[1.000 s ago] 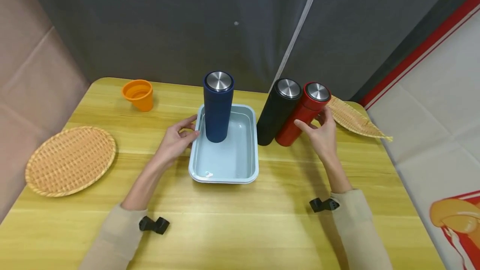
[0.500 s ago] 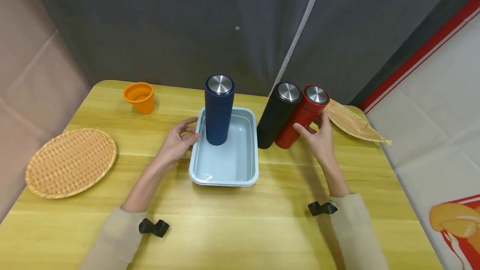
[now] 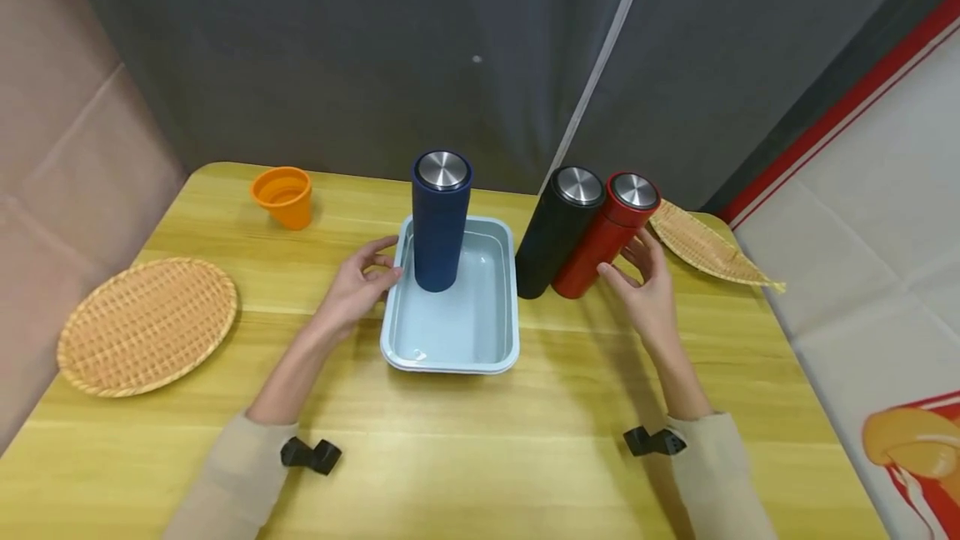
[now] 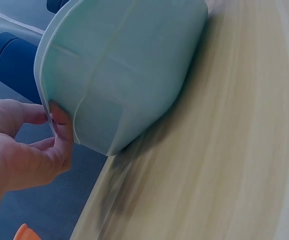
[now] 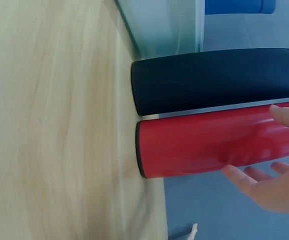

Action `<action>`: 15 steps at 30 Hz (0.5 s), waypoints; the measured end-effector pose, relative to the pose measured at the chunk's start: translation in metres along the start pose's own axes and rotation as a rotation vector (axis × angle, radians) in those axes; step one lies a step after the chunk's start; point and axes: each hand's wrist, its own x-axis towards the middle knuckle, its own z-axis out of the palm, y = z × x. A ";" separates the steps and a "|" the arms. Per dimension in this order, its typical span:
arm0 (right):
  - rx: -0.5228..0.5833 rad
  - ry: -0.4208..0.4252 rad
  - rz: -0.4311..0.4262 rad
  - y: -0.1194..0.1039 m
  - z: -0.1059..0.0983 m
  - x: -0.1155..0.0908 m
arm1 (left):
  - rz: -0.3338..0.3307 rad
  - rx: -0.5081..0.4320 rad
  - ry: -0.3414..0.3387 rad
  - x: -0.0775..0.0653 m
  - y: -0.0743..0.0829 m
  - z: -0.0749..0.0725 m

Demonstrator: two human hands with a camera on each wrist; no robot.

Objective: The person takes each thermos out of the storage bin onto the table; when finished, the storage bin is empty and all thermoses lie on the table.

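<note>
My left hand pinches the left rim of a pale blue rectangular tub between thumb and fingers; the left wrist view shows the fingertips under the lip. Inside the tub a dark blue vacuum flask with a steel-topped lid stands upright. Right of the tub, a black vacuum flask and a red vacuum flask stand side by side on the table. Beside the red flask my right hand has its fingers spread loosely, the thumb and fingertips right at its sides, not curled round it.
An orange cup stands at the back left of the wooden table. An oval woven tray lies at the left edge. Behind the red flask is another, leaf-shaped woven tray. A grey curtain hangs along the back.
My right hand has loosened from the red flask and drawn slightly back toward me, its thumb sliding to the flask's edge. My left hand stays on the tub's rim.
</note>
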 end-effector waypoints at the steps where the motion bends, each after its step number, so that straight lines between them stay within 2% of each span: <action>1: 0.003 0.001 -0.008 -0.001 -0.001 -0.002 | -0.002 -0.002 0.000 0.000 0.000 0.000; 8: -0.011 -0.011 -0.044 -0.010 -0.006 -0.013 | -0.015 0.002 0.002 -0.002 0.002 -0.004; 12: 0.054 -0.016 -0.081 -0.015 -0.004 -0.024 | -0.025 0.015 0.003 -0.001 0.002 -0.003; 15: 0.107 -0.056 -0.119 -0.020 0.002 -0.033 | -0.022 0.017 -0.001 0.000 0.002 -0.003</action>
